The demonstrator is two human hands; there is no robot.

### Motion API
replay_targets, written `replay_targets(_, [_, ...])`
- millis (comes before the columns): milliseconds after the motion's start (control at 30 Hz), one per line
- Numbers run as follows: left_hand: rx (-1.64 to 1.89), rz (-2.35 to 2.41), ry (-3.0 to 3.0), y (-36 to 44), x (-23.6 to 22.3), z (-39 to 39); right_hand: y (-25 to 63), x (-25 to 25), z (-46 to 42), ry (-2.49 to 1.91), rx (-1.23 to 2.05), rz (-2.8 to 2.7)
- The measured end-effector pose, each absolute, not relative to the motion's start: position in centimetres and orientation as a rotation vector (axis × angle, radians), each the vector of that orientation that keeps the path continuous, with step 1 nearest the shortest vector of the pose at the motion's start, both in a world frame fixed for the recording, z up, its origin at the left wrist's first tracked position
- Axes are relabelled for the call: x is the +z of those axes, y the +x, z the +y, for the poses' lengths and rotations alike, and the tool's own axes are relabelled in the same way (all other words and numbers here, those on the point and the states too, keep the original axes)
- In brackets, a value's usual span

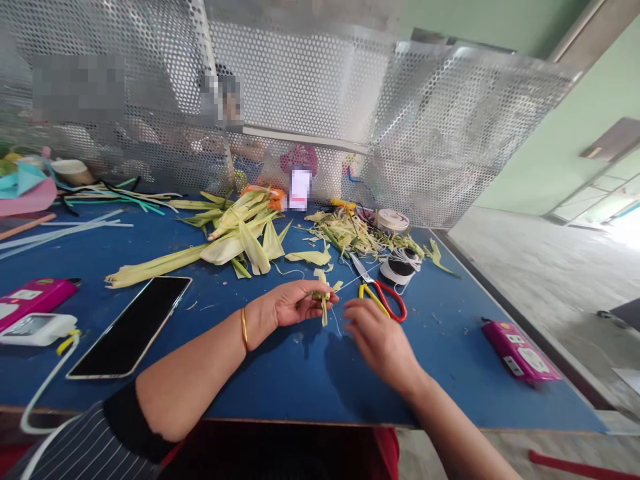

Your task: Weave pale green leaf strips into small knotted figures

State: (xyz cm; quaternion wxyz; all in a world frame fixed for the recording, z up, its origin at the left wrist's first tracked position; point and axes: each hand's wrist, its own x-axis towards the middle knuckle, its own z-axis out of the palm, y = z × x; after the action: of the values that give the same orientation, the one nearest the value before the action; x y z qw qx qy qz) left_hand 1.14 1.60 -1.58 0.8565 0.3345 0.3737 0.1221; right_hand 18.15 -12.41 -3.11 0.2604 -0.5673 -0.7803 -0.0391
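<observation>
Pinched in my left hand (305, 302) is a small twisted piece of corn husk (324, 310), with strips sticking out above and below the fingers. A thin white thread (356, 280) stretches from about the husk toward a spool of white cord (400, 267). My right hand (377, 337) hovers just right of the husk, apart from it; its bent fingers are blurred, and whether they grip anything is unclear. Scissors (395, 303) with red and yellow handles lie on the blue table (280, 393) behind my right hand, blades pointing away.
Whole corn husks (235, 233) lie behind my left hand, with a pile of husk scraps (350, 233) farther right. A large phone (133, 327) and purple packs (520, 350) lie at the sides. A perforated metal screen (300, 80) borders the back; people sit behind it.
</observation>
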Motion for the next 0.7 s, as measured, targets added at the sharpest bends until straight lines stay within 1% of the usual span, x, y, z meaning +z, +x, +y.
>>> replay_targets(100, [0.304, 0.830, 0.707, 1.0, -1.1, 1.9, 21.1, -2.9, -11.7, -2.133, -0.168, -1.727])
replay_targets(167, [0.319, 0.840, 0.707, 0.9, -1.0, 2.1, 22.2, -2.9, -10.7, -2.427, -0.097, -1.768])
replay_targets(267, [0.343, 0.841, 0.707, 0.9, -0.9, 2.1, 22.4, -2.8, -9.4, -2.549, -0.128, -1.854])
replay_targets(333, [0.354, 0.848, 0.704, 0.9, -1.0, 2.1, 22.4, -2.5, -9.1, -2.599, -0.075, -1.837])
replay_targets(433, [0.359, 0.859, 0.694, 1.0, -1.2, 2.3, 23.2, -1.8, -10.0, -2.571, 0.223, -1.766])
replay_targets(500, [0.364, 0.868, 0.687, 1.0, -1.4, 2.4, 24.2, -1.5, -11.4, -2.417, 0.556, -1.683])
replay_targets(533, [0.363, 0.873, 0.684, 1.1, -1.4, 2.4, 24.7, -1.4, -12.3, -2.345, 0.736, -1.577])
replay_targets(633, [0.354, 0.882, 0.684, 1.2, -1.5, 2.3, 25.6, -1.3, -14.9, -2.168, 1.077, -1.241])
replay_targets(700, [0.356, 0.874, 0.687, 1.3, -1.5, 2.2, 25.6, -0.9, -16.3, -1.999, 1.245, -1.075])
